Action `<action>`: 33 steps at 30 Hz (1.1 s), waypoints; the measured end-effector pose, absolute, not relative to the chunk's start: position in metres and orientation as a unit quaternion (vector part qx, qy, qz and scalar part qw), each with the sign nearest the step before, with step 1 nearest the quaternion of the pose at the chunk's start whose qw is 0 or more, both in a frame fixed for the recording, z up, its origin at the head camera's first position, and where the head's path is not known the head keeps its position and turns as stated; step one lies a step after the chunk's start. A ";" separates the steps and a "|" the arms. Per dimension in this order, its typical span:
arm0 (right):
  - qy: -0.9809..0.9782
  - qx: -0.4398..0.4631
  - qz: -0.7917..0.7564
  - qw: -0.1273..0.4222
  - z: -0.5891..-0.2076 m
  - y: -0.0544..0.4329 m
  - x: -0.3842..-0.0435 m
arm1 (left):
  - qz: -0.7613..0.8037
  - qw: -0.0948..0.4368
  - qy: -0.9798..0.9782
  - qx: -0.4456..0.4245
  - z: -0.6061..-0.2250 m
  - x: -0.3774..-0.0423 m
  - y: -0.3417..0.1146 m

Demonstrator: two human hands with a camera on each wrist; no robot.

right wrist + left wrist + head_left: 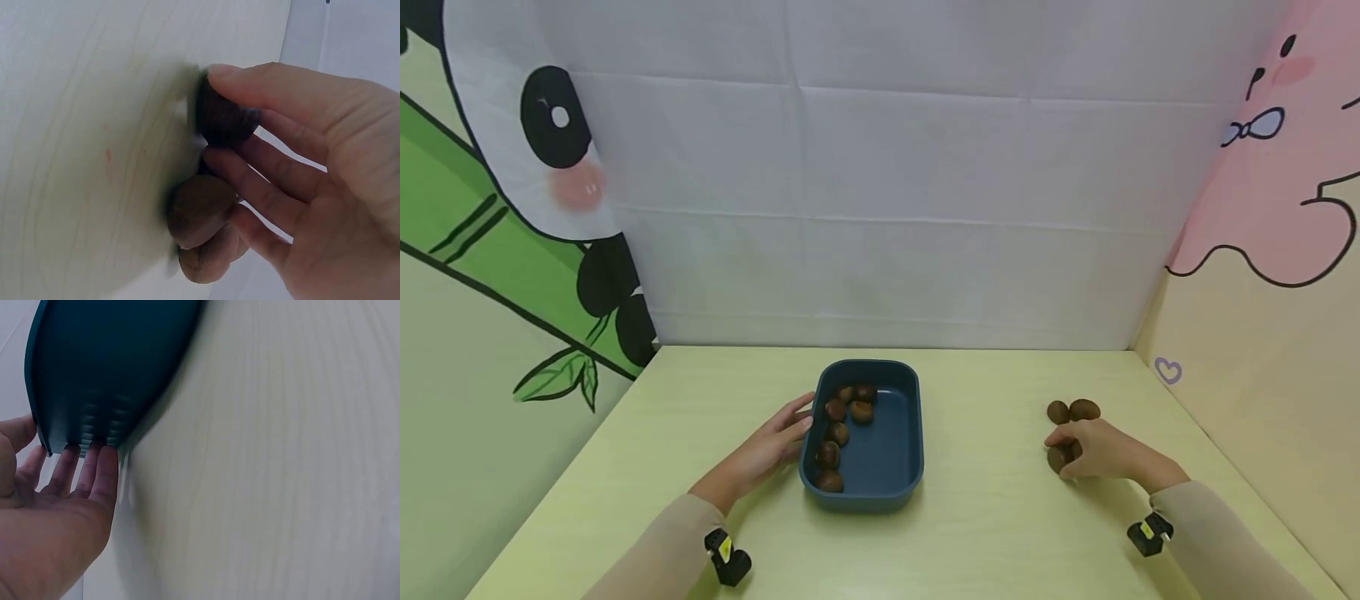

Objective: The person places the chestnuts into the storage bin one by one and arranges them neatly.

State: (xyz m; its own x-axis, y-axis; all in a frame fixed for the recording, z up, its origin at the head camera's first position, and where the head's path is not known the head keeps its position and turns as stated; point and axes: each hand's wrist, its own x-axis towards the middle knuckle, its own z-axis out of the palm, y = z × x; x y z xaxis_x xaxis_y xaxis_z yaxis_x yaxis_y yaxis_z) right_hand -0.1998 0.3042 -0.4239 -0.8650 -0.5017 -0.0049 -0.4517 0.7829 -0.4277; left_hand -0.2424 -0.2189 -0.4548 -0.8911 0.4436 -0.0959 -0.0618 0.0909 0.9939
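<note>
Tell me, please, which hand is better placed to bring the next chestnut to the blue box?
Probably the right hand: it pinches a chestnut, with other loose chestnuts close by. The left hand touches the outside of the blue box, away from them.

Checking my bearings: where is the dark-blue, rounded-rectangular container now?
In the head view, the container sits on the pale-yellow tabletop, slightly left of centre, with the left hand against its left side.

yellow table [985, 533] | creased white sheet [895, 183] | green stalk [482, 217], left | pink figure [1285, 192], purple heart [1168, 372], right
</note>
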 end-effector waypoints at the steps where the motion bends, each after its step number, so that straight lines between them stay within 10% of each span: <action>1: 0.942 -0.252 -0.211 0.060 -0.422 0.304 -0.202 | 0.660 0.191 0.714 0.134 -0.455 -0.243 -0.219; 33: 0.885 -0.377 -0.264 0.071 -0.334 0.188 -0.283 | 0.661 0.177 0.718 0.123 -0.456 -0.258 -0.203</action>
